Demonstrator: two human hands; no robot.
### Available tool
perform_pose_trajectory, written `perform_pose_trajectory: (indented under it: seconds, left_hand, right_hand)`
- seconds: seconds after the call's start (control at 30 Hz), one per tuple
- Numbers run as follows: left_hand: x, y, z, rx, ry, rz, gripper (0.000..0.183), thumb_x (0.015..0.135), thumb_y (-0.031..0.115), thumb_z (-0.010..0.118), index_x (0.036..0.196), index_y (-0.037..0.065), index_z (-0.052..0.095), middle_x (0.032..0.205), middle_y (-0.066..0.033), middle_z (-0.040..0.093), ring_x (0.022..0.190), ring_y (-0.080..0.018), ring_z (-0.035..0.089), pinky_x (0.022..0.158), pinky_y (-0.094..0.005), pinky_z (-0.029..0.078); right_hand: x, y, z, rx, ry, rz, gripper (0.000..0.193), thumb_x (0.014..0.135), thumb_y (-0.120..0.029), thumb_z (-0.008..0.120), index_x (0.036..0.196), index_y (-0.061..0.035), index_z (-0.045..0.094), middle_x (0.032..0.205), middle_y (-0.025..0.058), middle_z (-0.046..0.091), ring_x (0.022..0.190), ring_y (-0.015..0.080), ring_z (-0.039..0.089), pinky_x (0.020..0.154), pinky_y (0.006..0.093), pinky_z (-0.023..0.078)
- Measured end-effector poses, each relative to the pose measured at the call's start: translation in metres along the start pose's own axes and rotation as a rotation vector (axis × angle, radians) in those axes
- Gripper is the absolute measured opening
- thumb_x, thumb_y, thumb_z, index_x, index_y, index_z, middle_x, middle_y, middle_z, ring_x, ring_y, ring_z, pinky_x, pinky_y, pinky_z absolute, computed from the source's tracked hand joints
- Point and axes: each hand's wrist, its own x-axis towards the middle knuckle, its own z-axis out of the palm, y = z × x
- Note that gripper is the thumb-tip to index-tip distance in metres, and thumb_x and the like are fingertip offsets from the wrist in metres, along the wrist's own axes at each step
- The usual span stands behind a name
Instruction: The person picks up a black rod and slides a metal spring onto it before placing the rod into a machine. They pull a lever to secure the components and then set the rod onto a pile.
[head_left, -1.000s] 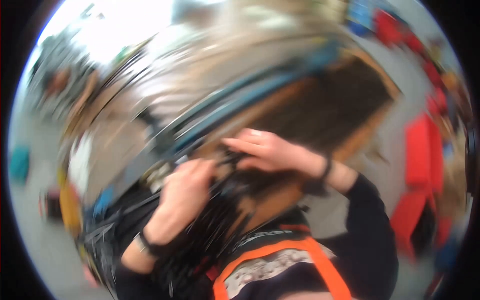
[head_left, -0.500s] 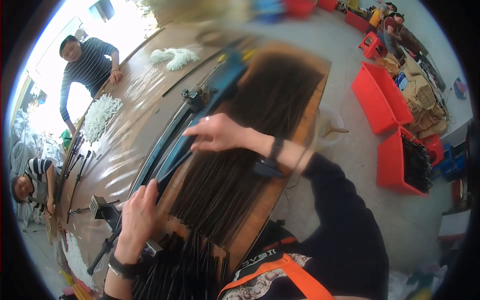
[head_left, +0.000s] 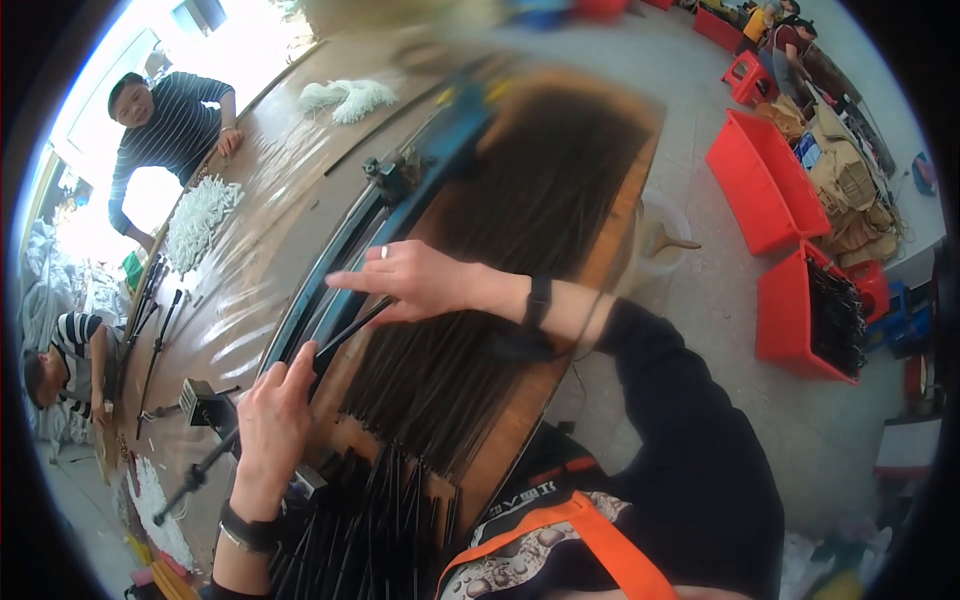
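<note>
The person's left hand (head_left: 272,425) is closed round a black rod (head_left: 358,325), fingers wrapped and thumb laid along it, the grip likely set partway down so that both ends stay free of the palm. The rod lies slantwise between the hands, its knobbed lower end out past the left wrist over the table (head_left: 290,225) and its upper end meeting the right hand (head_left: 420,280). That hand has its forefinger stretched out over the blue rail (head_left: 405,215) and its other fingers curled by the rod's end; because they cover the end, one cannot tell whether they pinch it or only steady it

Holding the rod at two spots probably keeps its length in line, roughly along the rail, which carries a metal fixture (head_left: 383,178) farther up. Under the right forearm a wooden tray (head_left: 600,250) holds dark thin rods (head_left: 420,385), laid lengthwise side by side, perhaps so they do not tangle. Near the person's body lies a bunch of black tubes (head_left: 370,520), seemingly put there for easy reach. A white bundle (head_left: 200,225) sits near the table's far edge, apart from both hands
</note>
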Motion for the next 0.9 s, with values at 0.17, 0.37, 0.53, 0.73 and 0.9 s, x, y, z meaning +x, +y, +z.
perform_pose_trajectory:
  seconds: [0.17, 0.37, 0.53, 0.73, 0.9]
  left_hand:
    - [-0.032, -0.028, -0.017, 0.077, 0.093, 0.043, 0.035, 0.089, 0.006, 0.062, 0.123, 0.014, 0.064, 0.074, -0.0098, 0.053, 0.07, -0.0282, 0.059, 0.061, -0.0416, 0.048]
    - [-0.072, -0.036, -0.037, 0.008, 0.143, 0.028, 0.038, 0.089, 0.006, 0.062, 0.126, 0.016, 0.063, 0.074, -0.0092, 0.051, 0.069, -0.0263, 0.056, 0.061, -0.0408, 0.046]
    - [-0.097, -0.04, -0.043, -0.024, 0.167, -0.041, 0.041, 0.087, 0.004, 0.063, 0.126, 0.017, 0.064, 0.073, -0.0103, 0.049, 0.067, -0.0266, 0.056, 0.06, -0.0406, 0.045]
    - [-0.125, -0.043, -0.056, 0.059, 0.186, -0.112, 0.042, 0.084, 0.002, 0.065, 0.124, 0.016, 0.065, 0.072, -0.0107, 0.049, 0.066, -0.0273, 0.056, 0.06, -0.04, 0.046]
    - [-0.137, -0.04, -0.047, -0.004, 0.2, -0.115, 0.036, 0.087, 0.002, 0.064, 0.122, 0.012, 0.065, 0.076, -0.0121, 0.053, 0.068, -0.0295, 0.057, 0.061, -0.0407, 0.046]
  right_hand:
    - [-0.02, 0.002, 0.001, -0.084, -0.222, 0.287, 0.032, 0.085, -0.034, 0.073, 0.107, -0.0115, 0.07, 0.069, 0.01, 0.065, 0.063, 0.0264, 0.066, 0.057, 0.0353, 0.051]
    - [-0.004, -0.042, 0.023, 0.394, -0.26, 0.479, 0.029, 0.089, -0.033, 0.07, 0.11, -0.0131, 0.07, 0.069, 0.0074, 0.063, 0.063, 0.0231, 0.063, 0.056, 0.0342, 0.051]
    - [0.018, -0.063, 0.063, 0.313, 0.058, 0.069, 0.029, 0.091, -0.034, 0.068, 0.113, -0.0152, 0.07, 0.064, 0.0055, 0.058, 0.057, 0.0212, 0.058, 0.054, 0.0339, 0.05]
    - [0.021, -0.079, 0.064, 0.168, -0.117, 0.145, 0.025, 0.09, -0.025, 0.069, 0.113, -0.0156, 0.07, 0.064, 0.0043, 0.056, 0.061, 0.0201, 0.058, 0.057, 0.0334, 0.049]
    - [0.032, -0.079, 0.084, 0.014, -0.08, 0.083, 0.023, 0.088, -0.017, 0.07, 0.111, -0.0112, 0.07, 0.067, 0.0058, 0.058, 0.065, 0.021, 0.06, 0.059, 0.0334, 0.051]
